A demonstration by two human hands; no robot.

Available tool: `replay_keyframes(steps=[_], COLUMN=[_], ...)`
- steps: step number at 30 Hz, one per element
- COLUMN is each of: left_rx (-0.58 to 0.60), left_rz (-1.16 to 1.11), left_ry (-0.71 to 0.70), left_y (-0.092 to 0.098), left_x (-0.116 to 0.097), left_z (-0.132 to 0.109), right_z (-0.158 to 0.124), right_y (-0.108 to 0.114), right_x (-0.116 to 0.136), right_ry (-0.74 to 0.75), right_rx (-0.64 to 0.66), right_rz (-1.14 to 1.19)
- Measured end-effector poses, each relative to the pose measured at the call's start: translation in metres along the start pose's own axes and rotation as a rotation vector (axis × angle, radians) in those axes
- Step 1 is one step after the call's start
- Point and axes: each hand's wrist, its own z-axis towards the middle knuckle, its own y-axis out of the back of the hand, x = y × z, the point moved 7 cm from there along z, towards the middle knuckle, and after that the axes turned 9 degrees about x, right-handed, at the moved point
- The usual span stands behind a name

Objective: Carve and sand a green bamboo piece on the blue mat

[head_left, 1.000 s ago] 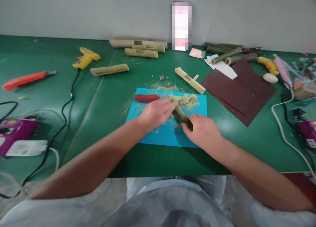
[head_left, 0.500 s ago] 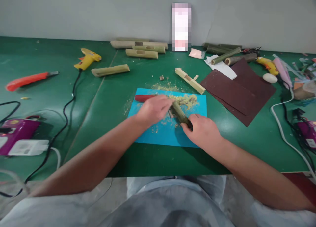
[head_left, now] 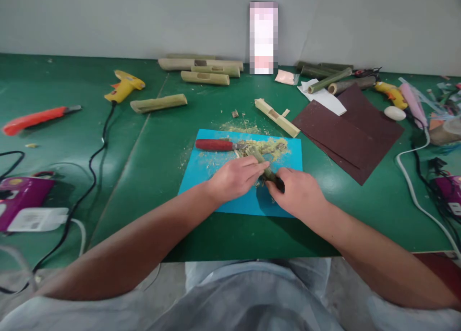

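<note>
A short green bamboo tube [head_left: 258, 155] is held at a slant over the blue sheet [head_left: 234, 207]. My right hand [head_left: 300, 191] grips its near end, where a dark patch shows beside the thumb. Against the tube's middle, the fingers of my left hand [head_left: 234, 178] are closed from the left side. Beyond my left hand lies a red-handled tool [head_left: 214, 145]; its metal end points right, and its tip is lost among the shavings. Pale bamboo shavings [head_left: 275, 146] cover the back of the sheet and spill onto the table behind it.
Cut bamboo pieces [head_left: 205, 78] lie at the back, and a notched one [head_left: 277, 118] behind the sheet. Brown sandpaper sheets [head_left: 334, 134] lie right. A yellow glue gun [head_left: 124, 87], its black cord, a red cutter knife [head_left: 36, 120] and a purple power strip [head_left: 27, 201] occupy the left.
My left hand has come nearer and right, from beside the red-handled tool onto the bamboo tube. The tool's handle now shows in full. My right hand keeps its grip.
</note>
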Motion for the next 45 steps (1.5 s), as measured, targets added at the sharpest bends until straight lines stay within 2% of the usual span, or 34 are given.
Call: replay_keyframes(steps=[4, 8, 13, 19, 23, 27, 30, 33, 36, 37, 41, 45], left_rx=[-0.09, 0.024, -0.084, -0.011, -0.087, -0.115, -0.135, -0.1, 0.003, 0.005, -0.105, -0.01], left_rz=[0.079, 0.081, 0.088, 0.047, 0.054, 0.057, 0.046, -0.003, -0.029, -0.013, 0.086, 0.075], left_ry=[0.072, -0.012, 0.086, 0.014, 0.09, 0.149, 0.189, 0.135, 0.027, 0.019, 0.102, -0.029], left_y=[0.01, 0.0, 0.008, -0.005, 0.002, 0.009, 0.01, 0.004, -0.004, -0.004, 0.007, -0.003], left_x=[0.011, 0.001, 0.006, -0.013, 0.001, 0.019, 0.021, 0.008, -0.007, -0.007, 0.008, 0.002], left_z=[-0.002, -0.002, -0.001, -0.001, 0.0, 0.002, 0.003, 0.002, 0.002, 0.002, 0.001, 0.005], right_z=[-0.001, 0.0, -0.001, -0.004, -0.005, -0.004, -0.002, 0.0, 0.001, 0.001, 0.0, 0.0], right_y=[0.003, 0.002, 0.004, 0.009, 0.009, 0.006, 0.005, 0.004, 0.003, 0.003, 0.003, 0.002], right_x=[-0.001, 0.0, 0.001, 0.001, -0.001, -0.002, -0.003, -0.003, -0.003, -0.003, -0.004, -0.002], right_ry=[-0.013, -0.018, -0.009, 0.052, 0.043, 0.022, 0.0, -0.026, -0.041, -0.046, -0.071, -0.043], right_rx=[-0.02, 0.006, -0.013, -0.094, -0.083, -0.044, -0.046, -0.034, -0.018, -0.014, -0.016, -0.022], right_rz=[-0.012, -0.021, -0.033, -0.017, 0.005, 0.01, 0.024, 0.018, 0.008, 0.007, 0.001, -0.008])
